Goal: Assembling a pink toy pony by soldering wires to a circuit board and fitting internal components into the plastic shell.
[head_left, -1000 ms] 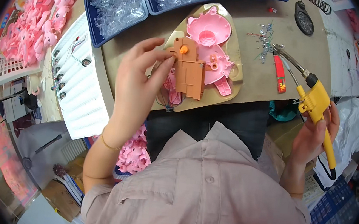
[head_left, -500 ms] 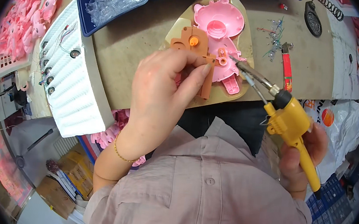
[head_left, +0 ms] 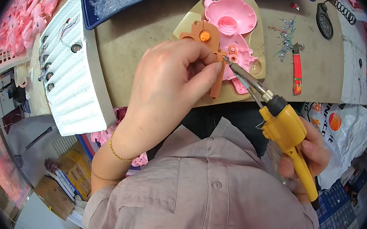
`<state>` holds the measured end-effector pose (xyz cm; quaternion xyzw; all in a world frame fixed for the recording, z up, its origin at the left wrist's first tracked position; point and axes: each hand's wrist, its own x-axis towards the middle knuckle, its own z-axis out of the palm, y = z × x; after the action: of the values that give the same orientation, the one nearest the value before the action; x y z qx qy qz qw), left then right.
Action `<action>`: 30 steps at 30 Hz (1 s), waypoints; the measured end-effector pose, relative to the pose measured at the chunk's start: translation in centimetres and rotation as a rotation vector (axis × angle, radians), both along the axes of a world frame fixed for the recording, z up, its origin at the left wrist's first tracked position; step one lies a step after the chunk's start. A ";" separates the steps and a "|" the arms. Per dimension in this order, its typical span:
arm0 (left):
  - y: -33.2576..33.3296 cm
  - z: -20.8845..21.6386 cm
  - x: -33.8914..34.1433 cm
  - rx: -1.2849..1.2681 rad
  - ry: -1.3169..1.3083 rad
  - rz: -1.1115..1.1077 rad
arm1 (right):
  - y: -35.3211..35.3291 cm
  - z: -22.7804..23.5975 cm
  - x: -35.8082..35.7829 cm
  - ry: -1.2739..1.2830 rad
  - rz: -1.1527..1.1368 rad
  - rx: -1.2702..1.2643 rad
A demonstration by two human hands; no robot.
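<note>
My right hand (head_left: 317,149) grips a yellow gun-shaped soldering iron (head_left: 286,129) by its handle. The iron's metal tip points up and left, and it meets the right edge of an orange-brown plastic fixture (head_left: 198,30), close to my left fingertips. Thumb and index finger of my left hand (head_left: 165,75) are pinched together over that fixture; whatever lies between them is hidden. Right of the fixture, a pink plastic toy shell (head_left: 235,13) rests in a beige holder (head_left: 259,42). An orange peg (head_left: 204,36) stands on the fixture.
Blue bins (head_left: 91,13) of clear plastic parts stand at the back. On the left are a white padded sheet (head_left: 73,90) with small wired speakers and a pile of pink toy parts (head_left: 20,19). A red-handled knife (head_left: 297,72), LEDs (head_left: 283,38) and a black coiled-cord device (head_left: 324,22) lie right.
The soldering iron has moved left and its tip has come to the fixture beside my left fingertips. My left hand stays pinched there. The whole view has shifted slightly.
</note>
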<state>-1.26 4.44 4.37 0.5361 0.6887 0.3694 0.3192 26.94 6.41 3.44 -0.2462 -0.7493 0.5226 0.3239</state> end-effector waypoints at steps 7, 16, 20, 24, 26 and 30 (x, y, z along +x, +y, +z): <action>0.0 0.4 -0.1 -0.043 -0.031 -0.008 | 0.2 -0.1 -0.1 -0.045 0.045 -0.032; 0.4 0.7 -0.3 -0.159 -0.118 0.012 | 0.4 -1.0 -0.5 0.035 -0.019 0.352; 1.0 0.5 -0.2 -0.128 -0.096 -0.005 | 1.3 -0.9 -0.4 0.061 0.044 0.255; 1.4 1.4 0.1 -0.145 -0.122 -0.025 | 1.9 0.8 0.0 0.064 0.108 0.166; 0.6 2.0 -0.1 -0.167 -0.091 -0.020 | 1.1 2.4 0.1 0.019 0.106 0.212; -0.1 0.7 -0.1 -0.148 0.020 0.010 | 3.2 0.1 3.7 0.144 -0.816 0.020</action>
<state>-1.33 4.39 5.12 0.5112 0.7199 0.3136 0.3494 30.66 9.66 3.51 -0.4827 -0.5706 0.3601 0.5584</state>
